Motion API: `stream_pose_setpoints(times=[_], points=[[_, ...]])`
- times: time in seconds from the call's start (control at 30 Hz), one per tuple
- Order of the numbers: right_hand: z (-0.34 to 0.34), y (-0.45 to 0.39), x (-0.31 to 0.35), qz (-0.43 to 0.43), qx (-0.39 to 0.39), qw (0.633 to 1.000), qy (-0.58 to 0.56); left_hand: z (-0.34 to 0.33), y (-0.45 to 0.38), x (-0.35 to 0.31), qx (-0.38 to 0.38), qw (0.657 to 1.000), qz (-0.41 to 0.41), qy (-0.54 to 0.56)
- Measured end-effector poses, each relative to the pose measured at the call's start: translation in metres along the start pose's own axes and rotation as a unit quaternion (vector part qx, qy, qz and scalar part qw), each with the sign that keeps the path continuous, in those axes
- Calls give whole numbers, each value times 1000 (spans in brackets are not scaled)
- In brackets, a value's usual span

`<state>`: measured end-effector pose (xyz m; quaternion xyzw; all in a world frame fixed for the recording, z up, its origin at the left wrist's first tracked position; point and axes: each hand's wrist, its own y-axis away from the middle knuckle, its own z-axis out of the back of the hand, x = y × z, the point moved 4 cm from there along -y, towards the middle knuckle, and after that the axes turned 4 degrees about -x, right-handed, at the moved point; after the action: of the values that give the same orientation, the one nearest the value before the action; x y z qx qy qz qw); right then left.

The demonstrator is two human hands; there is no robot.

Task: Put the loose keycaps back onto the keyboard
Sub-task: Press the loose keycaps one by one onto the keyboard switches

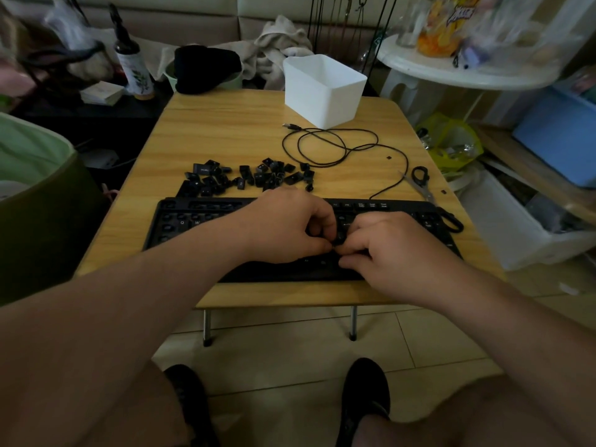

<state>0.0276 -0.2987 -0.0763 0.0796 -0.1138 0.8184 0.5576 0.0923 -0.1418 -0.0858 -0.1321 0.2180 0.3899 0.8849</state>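
A black keyboard (193,221) lies across the near part of a small wooden table (232,130), with many key sockets bare. Several loose black keycaps (248,179) are scattered in a row just behind it. My left hand (283,227) and my right hand (387,250) meet over the keyboard's middle right. Both have curled fingers and pinch one small black keycap (339,237) between their fingertips, right above the keys. The hands hide the middle of the keyboard.
A white plastic bin (322,91) stands at the table's far side, with the keyboard's coiled black cable (332,146) in front of it. Scissors (421,180) lie at the right edge. Clutter, a bottle (134,69) and shelves surround the table.
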Motion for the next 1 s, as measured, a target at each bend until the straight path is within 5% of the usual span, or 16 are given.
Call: stream_pose_setpoints(times=[0.53,0.77,1.0], points=[[-12,1,5,25,-19,998,47,-5,0,-1,8,1000,10,9],[7,0,-13,-82,-77,990,-91,-3,-1,0,-3,1000,11,4],[-1,7,-3,-6,21,1000,9,-5,-1,-1,-7,1000,19,-7]])
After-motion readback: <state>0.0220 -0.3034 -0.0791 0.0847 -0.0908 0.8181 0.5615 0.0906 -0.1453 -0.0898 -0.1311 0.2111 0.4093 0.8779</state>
